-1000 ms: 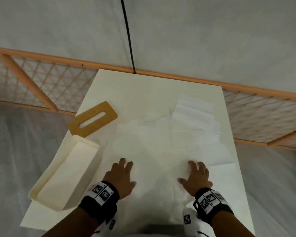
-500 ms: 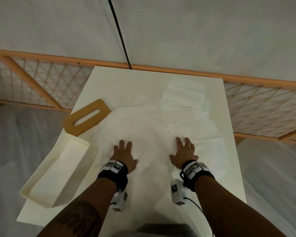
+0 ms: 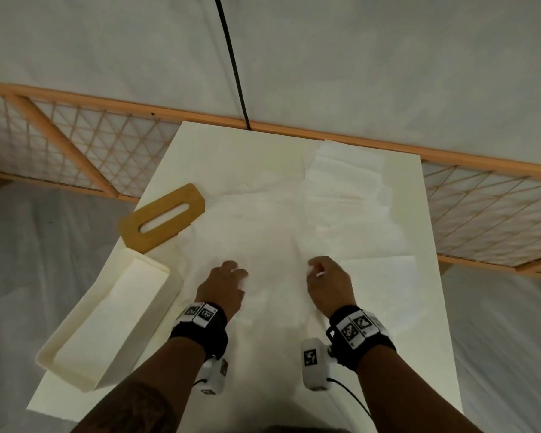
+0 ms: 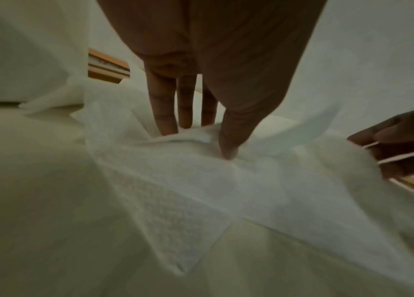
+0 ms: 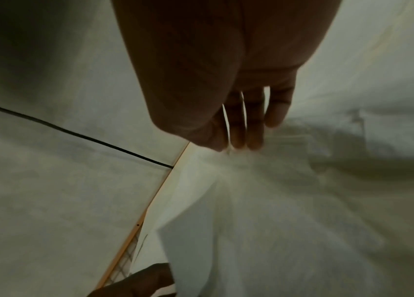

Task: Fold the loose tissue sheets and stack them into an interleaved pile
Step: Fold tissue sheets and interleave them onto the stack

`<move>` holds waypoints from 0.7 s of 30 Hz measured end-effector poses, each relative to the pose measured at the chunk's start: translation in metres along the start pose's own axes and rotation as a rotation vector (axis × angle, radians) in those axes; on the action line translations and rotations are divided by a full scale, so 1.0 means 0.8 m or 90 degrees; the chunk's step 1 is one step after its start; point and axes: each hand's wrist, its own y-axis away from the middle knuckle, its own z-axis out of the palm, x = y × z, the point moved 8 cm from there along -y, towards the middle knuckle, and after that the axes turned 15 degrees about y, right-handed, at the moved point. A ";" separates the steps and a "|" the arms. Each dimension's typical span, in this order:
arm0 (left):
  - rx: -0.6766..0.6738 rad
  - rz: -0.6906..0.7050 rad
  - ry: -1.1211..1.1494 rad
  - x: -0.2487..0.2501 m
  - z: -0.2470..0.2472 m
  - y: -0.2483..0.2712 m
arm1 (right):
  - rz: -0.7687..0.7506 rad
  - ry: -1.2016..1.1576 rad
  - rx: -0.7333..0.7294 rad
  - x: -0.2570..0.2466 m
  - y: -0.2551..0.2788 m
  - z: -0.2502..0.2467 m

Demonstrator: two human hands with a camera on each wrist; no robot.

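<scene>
On the white table [image 3: 181, 170], both hands are working the far edge of one loose tissue sheet [image 3: 272, 245] that is lying spread across the middle, in front of the person. The left hand [image 3: 224, 285] is curling its fingers down onto the sheet; from the left wrist view the fingers [image 4: 167, 112] and thumb are pinching a small raised fold of tissue [image 4: 188, 137] between them. The right hand [image 3: 328, 284] is doing the same just to the right, its fingers bent inward; in the right wrist view the fingertips [image 5: 238, 138] are closing with the thumb on a gathered bit of the sheet [image 5: 251, 180], with creases fanning out from the pinch. The two hands are sitting level with each other and apart, each on its own side of the sheet.

More tissue sheets [image 3: 347, 179] are lying overlapped and partly folded toward the far right corner of the table, touching the far part of the sheet being held. A wooden lid with a slot [image 3: 163, 221] is resting flat near the left edge, and just nearer than it a cream open box [image 3: 113, 320] is sitting at the left edge, beside the left forearm. A black cable [image 3: 231, 64] is running down the grey wall behind, and a wooden lattice rail [image 3: 75, 145] is standing behind the table.
</scene>
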 end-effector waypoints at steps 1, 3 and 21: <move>0.017 0.005 0.017 0.000 -0.006 0.003 | 0.005 -0.012 -0.034 -0.006 0.003 0.009; 0.047 0.018 0.046 0.002 -0.017 0.011 | 0.037 -0.018 -0.094 -0.014 0.007 0.027; 0.094 0.111 0.231 -0.044 -0.011 0.041 | 0.232 -0.308 -0.233 -0.012 0.022 0.088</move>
